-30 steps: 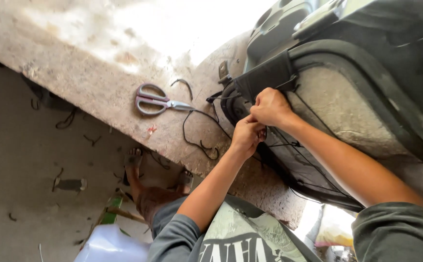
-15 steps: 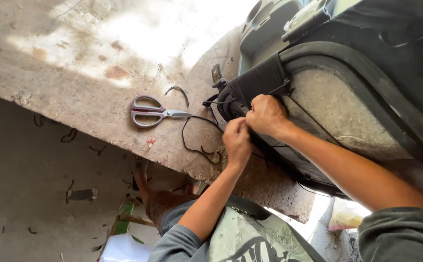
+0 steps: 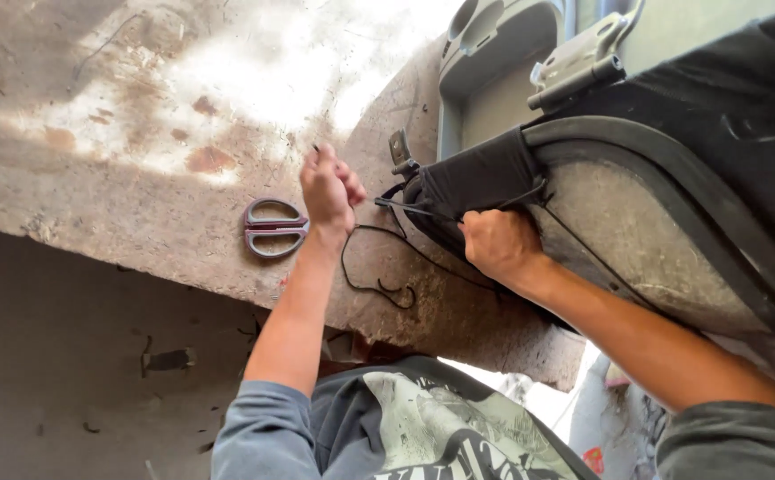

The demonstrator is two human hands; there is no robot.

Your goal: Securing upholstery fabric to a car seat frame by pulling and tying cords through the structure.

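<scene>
Scissors (image 3: 273, 228) lie flat on the worn wooden bench (image 3: 120, 169), handles toward the bench's near edge, blades hidden behind the left hand (image 3: 329, 188). Left hand raised, fingers pinched (on what, cannot tell). Right hand (image 3: 497, 244) clenched on black fabric (image 3: 481, 176) of the seat panel (image 3: 636, 240). Black thread (image 3: 378, 276) loops across the bench between the hands, long axis toward the panel.

A rough workshop: a worn, stained concrete desk (image 3: 138, 133), scissors (image 3: 273, 228), loose black thread (image 3: 378, 276), and a grey moulded panel (image 3: 654, 240) being upholstered.
</scene>
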